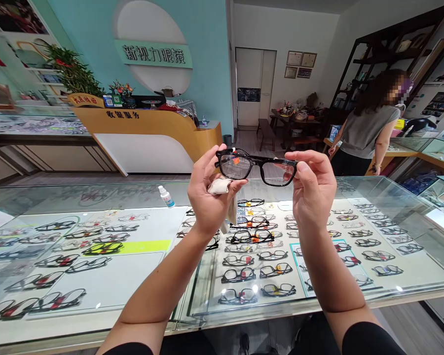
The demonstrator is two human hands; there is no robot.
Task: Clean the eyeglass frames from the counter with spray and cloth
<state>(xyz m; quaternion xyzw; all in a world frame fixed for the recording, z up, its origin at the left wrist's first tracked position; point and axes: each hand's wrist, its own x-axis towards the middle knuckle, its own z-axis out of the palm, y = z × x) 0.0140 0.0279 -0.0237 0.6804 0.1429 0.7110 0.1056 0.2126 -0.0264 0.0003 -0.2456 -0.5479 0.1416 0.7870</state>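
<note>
A pair of black-framed eyeglasses (257,160) is held up above the glass display case, its lenses facing me. My left hand (210,190) grips one end of the frame and also has a pale cleaning cloth (219,186) tucked in its fingers, with part of the cloth hanging below. At the other end, my right hand (314,185) pinches the frame between thumb and fingers. An orange sticker shows on or behind one lens. On the glass top to the left stands a small white spray bottle (166,196) with a blue label.
Rows of eyeglasses (239,296) lie inside the display case (203,315) under its glass. Beyond is a wooden service counter (151,133) with plants. A person (370,123) stands at the right near another glass case. A bench (266,133) is farther back.
</note>
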